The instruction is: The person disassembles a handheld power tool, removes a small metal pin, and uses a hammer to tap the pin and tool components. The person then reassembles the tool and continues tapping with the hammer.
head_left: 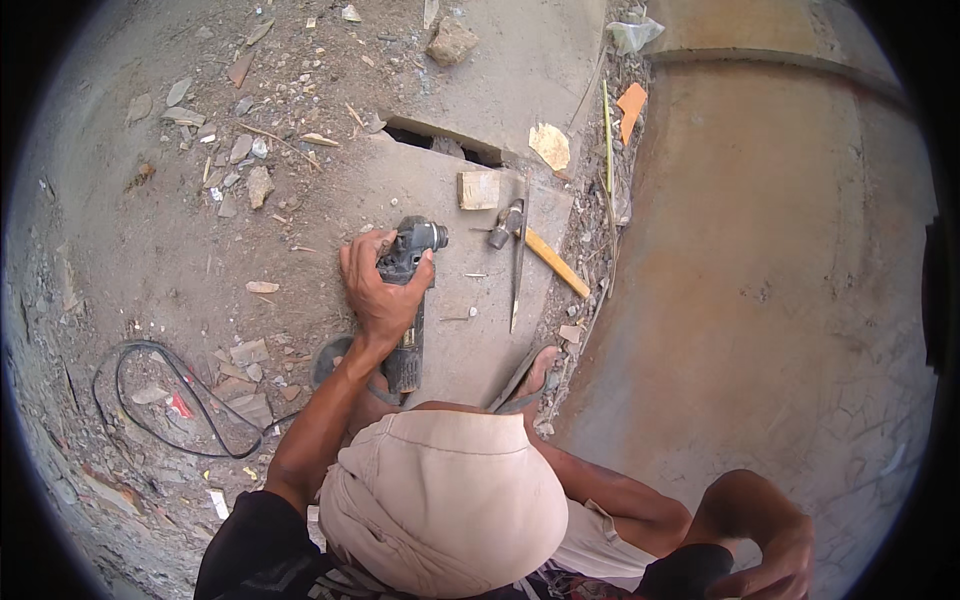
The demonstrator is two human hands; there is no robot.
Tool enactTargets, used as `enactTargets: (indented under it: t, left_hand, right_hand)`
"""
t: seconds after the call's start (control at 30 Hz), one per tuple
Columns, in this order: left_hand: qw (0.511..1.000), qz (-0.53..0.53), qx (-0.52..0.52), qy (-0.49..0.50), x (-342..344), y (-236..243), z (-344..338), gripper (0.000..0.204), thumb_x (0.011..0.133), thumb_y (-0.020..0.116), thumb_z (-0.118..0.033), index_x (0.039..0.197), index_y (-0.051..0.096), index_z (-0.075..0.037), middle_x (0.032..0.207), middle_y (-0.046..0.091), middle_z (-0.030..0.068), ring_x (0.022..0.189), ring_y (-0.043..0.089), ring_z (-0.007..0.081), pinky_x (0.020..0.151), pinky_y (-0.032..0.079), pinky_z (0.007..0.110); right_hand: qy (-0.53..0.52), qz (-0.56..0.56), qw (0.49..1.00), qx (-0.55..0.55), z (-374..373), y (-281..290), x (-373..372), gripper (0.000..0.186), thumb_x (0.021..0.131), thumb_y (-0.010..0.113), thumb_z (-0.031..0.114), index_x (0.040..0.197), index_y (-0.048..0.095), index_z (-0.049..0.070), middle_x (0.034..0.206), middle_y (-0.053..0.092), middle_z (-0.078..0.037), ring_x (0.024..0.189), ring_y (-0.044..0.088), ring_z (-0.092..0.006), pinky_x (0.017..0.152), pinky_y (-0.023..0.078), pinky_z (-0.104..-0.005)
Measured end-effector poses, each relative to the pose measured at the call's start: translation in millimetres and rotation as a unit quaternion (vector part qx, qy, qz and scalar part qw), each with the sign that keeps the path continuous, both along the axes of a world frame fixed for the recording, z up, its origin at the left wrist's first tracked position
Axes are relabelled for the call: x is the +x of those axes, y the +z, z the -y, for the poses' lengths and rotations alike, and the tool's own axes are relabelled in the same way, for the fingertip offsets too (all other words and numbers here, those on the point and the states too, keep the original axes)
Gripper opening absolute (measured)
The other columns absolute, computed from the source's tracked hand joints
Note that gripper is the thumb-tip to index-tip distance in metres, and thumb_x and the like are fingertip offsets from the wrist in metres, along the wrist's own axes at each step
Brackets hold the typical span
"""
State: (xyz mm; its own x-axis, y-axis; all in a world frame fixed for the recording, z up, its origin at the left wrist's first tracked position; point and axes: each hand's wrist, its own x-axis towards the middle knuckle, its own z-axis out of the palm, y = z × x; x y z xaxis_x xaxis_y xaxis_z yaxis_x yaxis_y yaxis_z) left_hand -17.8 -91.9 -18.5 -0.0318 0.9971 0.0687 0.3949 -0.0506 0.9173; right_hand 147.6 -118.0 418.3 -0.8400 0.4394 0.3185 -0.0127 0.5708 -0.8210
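With fingers of the left hand [382, 298] bent and parted, thumb to one side, grips the head of a black power tool [405, 362] from above. At the lower right edge, below a bent arm, the right hand [772, 578], partly cut off; cannot tell the spread of its fingers or any hold.

To the left, rough dirt ground [90, 230] strewn with stone chips; to the right, a broad, smooth, brownish surface [740, 250]. Between them, a pale concrete slab [460, 352] with a dark slot [410, 138] in its far part. On the dirt, left of the forearm, a looped black cable [185, 375]. Over the slab, between two sandalled feet [543, 368], the power tool, rear end just beside the left foot; cannot tell whether resting or lifted. To its right, a wooden-handled hammer [557, 263] lying aslant, with a thin metal bar [518, 270] crossing it near the head. Just beyond, a squared wood block [478, 190]; farther right, an orange scrap [631, 110]. Between tool and bar, two tiny nail-like pieces [475, 275].
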Motion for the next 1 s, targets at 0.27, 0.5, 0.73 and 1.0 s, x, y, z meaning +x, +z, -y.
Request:
enactTargets:
  t: [0.27, 0.5, 0.73, 1.0]
  left_hand:
    - [0.999, -0.039, 0.015, 0.023, -7, 6, -4, 0.044, 0.076, 0.089, -0.018, 0.110, 0.066, -0.001, 0.108, 0.067, 0.0150, 0.105, 0.061, 0.0362, 0.093, 0.048, 0.047]
    - [0.999, -0.003, -0.052, 0.003, -12, 19, -6, 0.035, 0.081, 0.090, -0.017, 0.102, 0.071, 0.003, 0.098, 0.068, 0.0138, 0.091, 0.067, 0.0267, 0.082, 0.052, 0.038]
    - [0.984, -0.062, -0.164, -0.030, -19, 43, -14, 0.036, 0.084, 0.089, -0.018, 0.106, 0.073, 0.006, 0.098, 0.070, 0.0080, 0.094, 0.064, 0.0163, 0.085, 0.051, 0.030]
    - [0.978, -0.057, -0.200, -0.016, -14, 38, -15, 0.034, 0.083, 0.089, -0.028, 0.092, 0.075, 0.002, 0.085, 0.070, 0.0108, 0.073, 0.062, 0.0157, 0.064, 0.048, 0.036]
  right_hand:
    - [0.038, 0.221, 0.966, -0.127, -22, 83, -3, 0.055, 0.104, 0.038, 0.037, 0.081, 0.072, 0.002, 0.080, 0.073, -0.013, 0.061, 0.067, -0.0205, 0.052, 0.050, -0.0321]
    - [-0.070, -0.065, 0.994, 0.046, 12, -7, 79, 0.035, 0.095, 0.046, 0.020, 0.077, 0.070, 0.003, 0.072, 0.068, -0.008, 0.055, 0.064, -0.0166, 0.048, 0.047, -0.0284]
    - [-0.134, -0.286, 0.941, 0.118, 31, -75, 139, 0.020, 0.087, 0.053, 0.006, 0.073, 0.068, 0.004, 0.064, 0.063, -0.003, 0.050, 0.060, -0.0126, 0.044, 0.045, -0.0244]
    - [-0.068, -0.400, 0.899, 0.166, -6, -106, 143, 0.020, 0.086, 0.055, -0.002, 0.070, 0.065, 0.005, 0.057, 0.058, 0.000, 0.046, 0.057, -0.0108, 0.042, 0.044, -0.0227]
